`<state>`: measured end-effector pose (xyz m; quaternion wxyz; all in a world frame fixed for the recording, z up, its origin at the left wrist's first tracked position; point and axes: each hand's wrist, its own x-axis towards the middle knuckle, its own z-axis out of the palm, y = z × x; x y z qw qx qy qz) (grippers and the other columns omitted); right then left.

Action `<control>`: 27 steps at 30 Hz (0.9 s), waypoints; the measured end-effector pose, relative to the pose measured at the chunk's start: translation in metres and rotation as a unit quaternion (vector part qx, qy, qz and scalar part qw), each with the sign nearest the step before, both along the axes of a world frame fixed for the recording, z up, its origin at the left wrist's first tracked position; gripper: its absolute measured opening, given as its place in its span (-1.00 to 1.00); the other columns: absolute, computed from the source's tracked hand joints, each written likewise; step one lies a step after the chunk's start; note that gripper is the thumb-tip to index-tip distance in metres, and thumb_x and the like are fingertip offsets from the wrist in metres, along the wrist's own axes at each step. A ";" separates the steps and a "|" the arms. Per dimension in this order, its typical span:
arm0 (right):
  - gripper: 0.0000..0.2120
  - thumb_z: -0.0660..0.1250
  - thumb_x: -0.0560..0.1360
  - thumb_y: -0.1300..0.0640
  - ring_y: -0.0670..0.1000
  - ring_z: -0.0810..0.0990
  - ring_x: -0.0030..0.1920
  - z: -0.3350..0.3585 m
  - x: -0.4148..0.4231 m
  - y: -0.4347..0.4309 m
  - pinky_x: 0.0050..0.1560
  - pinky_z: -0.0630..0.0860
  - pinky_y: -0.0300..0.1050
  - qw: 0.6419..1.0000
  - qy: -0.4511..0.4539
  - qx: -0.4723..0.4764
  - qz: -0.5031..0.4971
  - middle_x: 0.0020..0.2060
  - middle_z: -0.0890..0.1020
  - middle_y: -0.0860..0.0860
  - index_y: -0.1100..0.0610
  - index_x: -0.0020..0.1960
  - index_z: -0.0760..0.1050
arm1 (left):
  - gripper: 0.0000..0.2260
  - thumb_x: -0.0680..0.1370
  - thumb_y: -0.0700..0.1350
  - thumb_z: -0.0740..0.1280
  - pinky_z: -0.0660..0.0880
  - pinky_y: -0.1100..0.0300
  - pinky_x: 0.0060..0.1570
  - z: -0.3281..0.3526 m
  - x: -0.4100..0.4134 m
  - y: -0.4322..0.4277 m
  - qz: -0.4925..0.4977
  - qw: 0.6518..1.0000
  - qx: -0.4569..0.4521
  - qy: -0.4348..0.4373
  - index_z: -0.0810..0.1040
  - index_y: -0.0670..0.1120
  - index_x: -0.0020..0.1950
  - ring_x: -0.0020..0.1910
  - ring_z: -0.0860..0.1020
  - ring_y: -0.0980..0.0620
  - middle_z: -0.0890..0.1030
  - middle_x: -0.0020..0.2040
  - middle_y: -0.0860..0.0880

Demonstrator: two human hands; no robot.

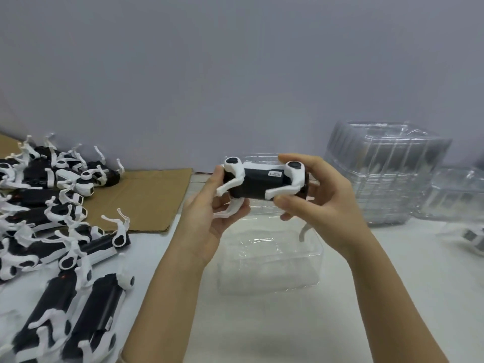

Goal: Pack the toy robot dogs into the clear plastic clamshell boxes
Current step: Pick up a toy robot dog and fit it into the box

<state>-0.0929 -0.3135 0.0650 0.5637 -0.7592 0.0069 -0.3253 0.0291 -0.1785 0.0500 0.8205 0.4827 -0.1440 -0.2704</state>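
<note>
I hold one black-and-white toy robot dog (262,183) in the air with both hands, its white legs folded against the black body. My left hand (209,218) grips its left end, my right hand (319,203) its right end. Directly below lies an open clear clamshell box (269,260) on the white table, partly hidden by my hands. Several more toy dogs (52,231) lie in a pile at the left.
A tall stack of clear clamshell boxes (385,174) stands at the back right, with another clear box (455,195) beside it. A flat brown cardboard sheet (146,203) lies behind the pile. A grey wall (235,74) closes off the back.
</note>
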 end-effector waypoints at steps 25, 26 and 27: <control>-0.65 0.50 0.44 0.13 -0.29 0.41 0.10 -0.055 0.014 -0.039 0.09 0.33 -0.33 0.959 0.222 -0.162 -0.069 0.01 0.56 -0.14 -0.33 -0.09 0.51 | 0.15 0.04 0.19 0.63 0.29 0.23 0.21 -0.062 0.033 0.020 -0.184 0.815 0.406 -0.370 -0.02 0.47 0.43 0.33 0.20 0.24 0.09 0.36 0.43; -0.64 0.50 0.44 0.14 -0.31 0.40 0.08 -0.055 0.015 -0.040 0.03 0.32 -0.39 0.956 0.222 -0.178 -0.068 -0.01 0.58 -0.14 -0.34 -0.10 0.50 | 0.14 0.04 0.18 0.64 0.29 0.21 0.22 -0.063 0.034 0.020 -0.184 0.821 0.393 -0.370 -0.01 0.52 0.40 0.33 0.20 0.24 0.10 0.32 0.46; -0.63 0.50 0.44 0.14 -0.32 0.41 0.05 -0.054 0.016 -0.041 -0.04 0.33 -0.44 0.955 0.221 -0.187 -0.067 -0.03 0.59 -0.14 -0.35 -0.11 0.49 | 0.11 0.05 0.16 0.65 0.28 0.20 0.23 -0.063 0.034 0.019 -0.185 0.826 0.381 -0.371 -0.01 0.58 0.36 0.33 0.20 0.24 0.10 0.26 0.52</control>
